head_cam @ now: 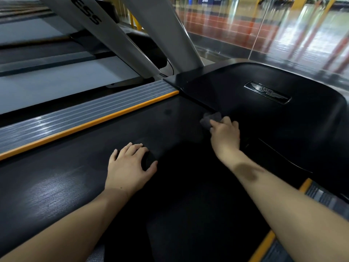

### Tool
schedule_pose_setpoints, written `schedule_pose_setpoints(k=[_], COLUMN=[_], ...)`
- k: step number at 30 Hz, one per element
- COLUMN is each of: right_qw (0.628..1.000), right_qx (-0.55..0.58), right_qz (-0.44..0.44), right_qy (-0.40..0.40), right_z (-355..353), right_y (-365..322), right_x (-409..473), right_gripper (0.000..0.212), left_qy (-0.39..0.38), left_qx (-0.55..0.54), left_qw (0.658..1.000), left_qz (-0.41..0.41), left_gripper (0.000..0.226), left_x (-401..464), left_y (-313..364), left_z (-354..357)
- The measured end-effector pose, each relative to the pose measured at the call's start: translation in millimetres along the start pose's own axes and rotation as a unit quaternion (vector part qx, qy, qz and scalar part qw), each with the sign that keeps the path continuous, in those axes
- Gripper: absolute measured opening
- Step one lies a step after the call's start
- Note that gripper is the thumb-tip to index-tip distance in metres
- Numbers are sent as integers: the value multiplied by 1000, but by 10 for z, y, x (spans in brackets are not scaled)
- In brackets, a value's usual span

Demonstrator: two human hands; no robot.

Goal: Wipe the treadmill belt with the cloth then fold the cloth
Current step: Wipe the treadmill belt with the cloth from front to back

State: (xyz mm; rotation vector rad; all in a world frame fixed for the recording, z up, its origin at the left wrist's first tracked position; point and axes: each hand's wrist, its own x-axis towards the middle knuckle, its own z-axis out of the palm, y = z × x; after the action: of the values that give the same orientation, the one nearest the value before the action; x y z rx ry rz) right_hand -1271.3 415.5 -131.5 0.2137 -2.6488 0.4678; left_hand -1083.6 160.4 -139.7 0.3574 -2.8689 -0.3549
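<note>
The black treadmill belt (117,133) fills the middle of the head view. My right hand (225,136) grips a small dark grey cloth (209,119) and presses it onto the far end of the belt, right where the belt meets the black motor cover (283,129). My left hand (130,165) lies flat on the belt nearer to me, palm down with fingers spread, holding nothing. Most of the cloth is bunched under my right fingers.
A grey ribbed side rail with an orange edge strip (81,127) runs along the belt's left. Another orange-edged rail (306,188) shows at the right. Grey uprights (120,40) rise at the front left. A glass wall (264,25) stands beyond the motor cover.
</note>
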Motion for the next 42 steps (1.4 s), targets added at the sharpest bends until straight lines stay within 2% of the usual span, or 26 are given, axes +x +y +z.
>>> schedule_pose_setpoints(k=[2, 4, 6, 8, 9, 11, 13, 15, 18, 21, 24, 26, 28, 29, 31, 33, 35, 36, 39, 40, 42], right_qw=[996, 979, 956, 951, 955, 983, 996, 998, 993, 968, 950, 965, 990, 996, 998, 995, 983, 972, 949, 952, 973], right_qx=[14, 54, 115, 92, 68, 32, -3, -19, 23, 106, 97, 44, 10, 12, 36, 82, 115, 117, 134, 113, 77], right_qz=[-86, -193, -253, -278, -277, -179, -80, -51, -111, -215, -280, -248, -137, -84, -35, -43, -136, -194, -273, -273, -214], right_qy=[-5, -46, -90, -98, -77, -28, -34, -29, -24, -78, -100, -68, -36, -33, -36, -40, -48, -59, -85, -74, -36], right_z=[3, -60, -154, -145, -94, -45, -32, -40, -122, -253, -295, -215, -186, -153, -101, -142, -183, -253, -347, -318, -216], right_y=[-312, -622, -679, -520, -379, -4, 245, 194, -232, -557, -411, -90, 220, 308, 280, 22, -269, -398, -406, -320, -13], right_x=[-314, -732, -864, -634, -433, 15, 188, 88, -377, -925, -721, -326, -10, 40, -22, -266, -678, -885, -950, -831, -465], right_gripper=[24, 33, 37, 33, 32, 27, 26, 25, 22, 30, 32, 31, 27, 26, 31, 31, 22, 26, 32, 31, 30], left_qy=[0, 3, 6, 11, 11, 11, 11, 6, 9, 10, 10, 9, 8, 8, 11, 14, 21, 23, 20, 21, 19], left_qx=[-1, 3, 7, 12, 12, 9, 10, 5, -1, 2, 7, 4, 2, 1, -1, -7, -8, -8, -3, -1, 0], left_qw=[1000, 1000, 1000, 1000, 1000, 1000, 1000, 1000, 1000, 1000, 1000, 1000, 1000, 1000, 1000, 1000, 1000, 1000, 1000, 1000, 1000], left_qz=[-2, 1, 5, 9, 9, 7, 7, 1, -1, 3, 6, 5, 5, 4, 5, 5, 7, 7, 5, 5, 2], left_gripper=[57, 57, 59, 60, 60, 60, 58, 56, 56, 55, 55, 55, 56, 55, 55, 56, 60, 62, 60, 57, 53], left_x=[-1, -4, -11, -13, -10, -4, -10, -7, -9, -11, -16, -19, -15, -17, -13, -13, -27, -30, -33, -33, -32], left_y=[2, -5, -9, -15, -14, -9, -2, 4, 4, -1, -1, -2, -8, -12, -19, -16, -7, -4, -11, -14, -13], left_z=[-4, -3, -10, -7, -5, -6, -1, -9, -11, -11, -16, -15, -8, -4, 4, -5, -11, -9, -7, -4, -4])
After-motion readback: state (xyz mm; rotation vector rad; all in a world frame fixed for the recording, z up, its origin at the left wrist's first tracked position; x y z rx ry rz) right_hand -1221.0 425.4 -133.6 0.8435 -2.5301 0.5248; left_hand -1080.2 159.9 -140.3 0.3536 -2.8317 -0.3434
